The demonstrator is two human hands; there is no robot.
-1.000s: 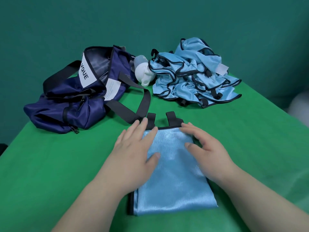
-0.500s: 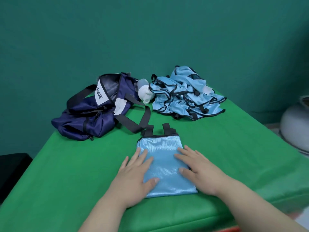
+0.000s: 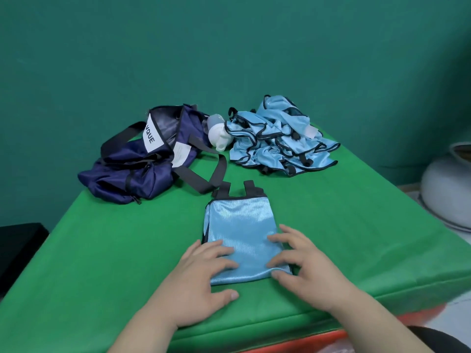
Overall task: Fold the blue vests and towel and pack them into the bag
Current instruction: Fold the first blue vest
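folded vest (image 3: 239,225): near centre of tabletop (image 3: 102,250) | we press its near corners, left grip (image 3: 201,273) and right grip (image 3: 313,273) wide, fingers spread | bag (image 3: 142,169) far left, vest pile (image 3: 280,141) far right

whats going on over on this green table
A person's left hand and right hand press on the near end of a folded light blue vest with black trim on the green table. It is not yet in the open navy fabric bag behind it. A crumpled pile of light blue vests lies at the back.
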